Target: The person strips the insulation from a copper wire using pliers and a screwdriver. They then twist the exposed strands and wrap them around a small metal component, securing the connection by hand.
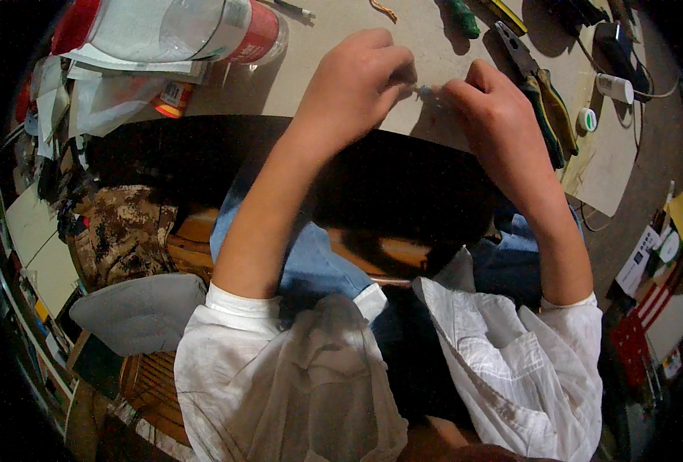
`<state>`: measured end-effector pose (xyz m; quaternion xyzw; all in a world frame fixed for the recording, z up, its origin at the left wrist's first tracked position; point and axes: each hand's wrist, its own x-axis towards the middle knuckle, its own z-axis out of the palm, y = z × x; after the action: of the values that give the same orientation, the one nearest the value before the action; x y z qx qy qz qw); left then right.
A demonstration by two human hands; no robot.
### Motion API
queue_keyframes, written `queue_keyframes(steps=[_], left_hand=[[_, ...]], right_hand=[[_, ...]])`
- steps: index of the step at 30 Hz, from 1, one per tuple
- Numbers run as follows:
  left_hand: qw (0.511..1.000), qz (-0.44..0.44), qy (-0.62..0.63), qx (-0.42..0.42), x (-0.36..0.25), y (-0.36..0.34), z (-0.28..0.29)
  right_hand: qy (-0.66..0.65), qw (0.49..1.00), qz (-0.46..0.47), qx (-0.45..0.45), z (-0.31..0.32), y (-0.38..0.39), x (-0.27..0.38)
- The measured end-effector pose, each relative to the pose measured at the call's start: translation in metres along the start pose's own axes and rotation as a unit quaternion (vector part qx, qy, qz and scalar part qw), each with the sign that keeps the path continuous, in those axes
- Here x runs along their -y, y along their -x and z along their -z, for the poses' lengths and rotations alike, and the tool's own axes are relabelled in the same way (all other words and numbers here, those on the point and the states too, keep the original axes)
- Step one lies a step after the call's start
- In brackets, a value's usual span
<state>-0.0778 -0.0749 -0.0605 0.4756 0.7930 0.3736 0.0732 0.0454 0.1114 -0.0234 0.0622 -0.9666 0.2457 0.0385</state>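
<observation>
From where I stand, the person has both hands raised over the near edge of the worktop (pixel 437 46), with a small pale-blue piece (pixel 424 91) between the fingertips. The left hand (pixel 360 81) has its fingers curled inward and pinched close together at the piece's left end; the right hand (pixel 495 104) has its fingers curled too, and they appear closed on the right end, though the knuckles hide the exact contact. The piece lies to the right of the left fingers and to the left of the right ones, reached about equally by both, so neither hand is clearly nearer. Its visible length runs from side to side, bridging the two pinches, and dips slightly toward the right hand. Each end goes under fingers, so I cannot tell which is its front. A pair of pliers (pixel 531 71) lies just beside the right hand, its nose pointing away from the person and a little leftward, its green-and-yellow handles back toward the near edge. Beyond the left hand is a short copper-coloured strand (pixel 384 10), and farther left a clear bottle (pixel 260 35) with a red label lies on its side.
</observation>
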Motion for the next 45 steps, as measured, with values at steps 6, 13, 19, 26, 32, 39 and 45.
queue_keyframes(steps=[6, 13, 19, 26, 32, 39, 45], left_hand=[[1.0, 0.005, -0.017, 0.001, -0.002, 0.0, 0.001], [1.0, 0.005, -0.011, 0.004, -0.002, 0.0, 0.003], [1.0, -0.005, -0.011, 0.002, 0.0, 0.0, 0.002], [1.0, -0.005, -0.008, 0.011, -0.001, -0.001, 0.003], [1.0, 0.01, -0.014, 0.022, -0.004, 0.0, 0.003], [0.998, -0.046, -0.026, 0.017, -0.004, 0.0, 0.008], [0.996, -0.089, -0.021, -0.022, -0.028, -0.007, 0.01]], right_hand=[[-0.016, 1.0, -0.007, 0.002, 0.001, 0.004, -0.001], [-0.009, 1.0, -0.022, 0.012, 0.002, 0.009, -0.002], [-0.022, 0.999, -0.022, 0.012, 0.001, 0.012, -0.004], [-0.01, 0.999, -0.028, 0.02, 0.005, 0.014, -0.003], [-0.036, 0.999, -0.025, 0.003, 0.005, 0.019, -0.008], [-0.2, 0.961, -0.121, -0.144, 0.001, 0.018, -0.031], [-0.125, 0.974, -0.022, -0.185, -0.003, 0.01, -0.029]])
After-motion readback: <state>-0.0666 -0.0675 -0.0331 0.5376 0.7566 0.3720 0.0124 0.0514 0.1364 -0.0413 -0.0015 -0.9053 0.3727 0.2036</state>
